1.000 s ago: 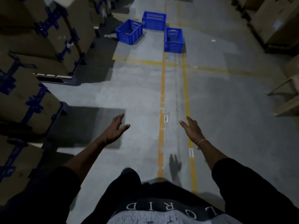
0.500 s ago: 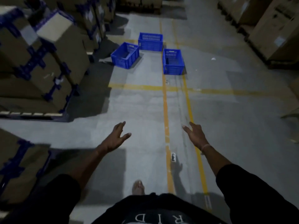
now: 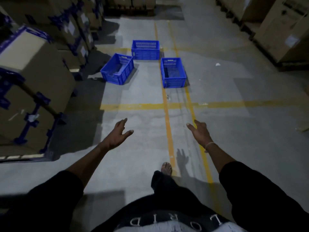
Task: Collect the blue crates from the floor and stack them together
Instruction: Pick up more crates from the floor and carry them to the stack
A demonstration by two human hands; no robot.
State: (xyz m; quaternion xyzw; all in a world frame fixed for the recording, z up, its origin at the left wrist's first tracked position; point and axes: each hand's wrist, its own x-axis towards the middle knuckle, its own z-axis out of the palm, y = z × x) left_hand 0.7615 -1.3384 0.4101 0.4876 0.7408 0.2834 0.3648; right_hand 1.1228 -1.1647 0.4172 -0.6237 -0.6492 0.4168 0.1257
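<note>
At far left, stacked cardboard boxes (image 3: pixel 33 77) bound with blue strapping stand on a pallet at the edge of the aisle.

My left hand (image 3: pixel 117 136) is extended forward above the concrete floor (image 3: pixel 142 131), fingers straight and spread, thumb splayed out to the right. It holds nothing and touches nothing.

The three blue crates sit on the floor well ahead of both hands, all upright and open-topped. The left crate (image 3: pixel 117 69) stands angled, near the boxes. The far crate (image 3: pixel 145 49) stands behind and between the other two, just beside the rear corner of the left crate. The right crate (image 3: pixel 173 72) stands apart from the other two, across a painted yellow line (image 3: pixel 167 118) that runs along the aisle. A crosswise yellow line lies between the crates and my hands.

One foot (image 3: pixel 166 168) is planted on the floor between my arms, just left of the long yellow line.

My right hand (image 3: pixel 199 133) is extended forward above the floor, fingers straight and slightly spread, holding nothing. A thin band (image 3: pixel 209 144) circles that wrist.

At far right, further large cardboard boxes (image 3: pixel 280 30) line the aisle.
</note>
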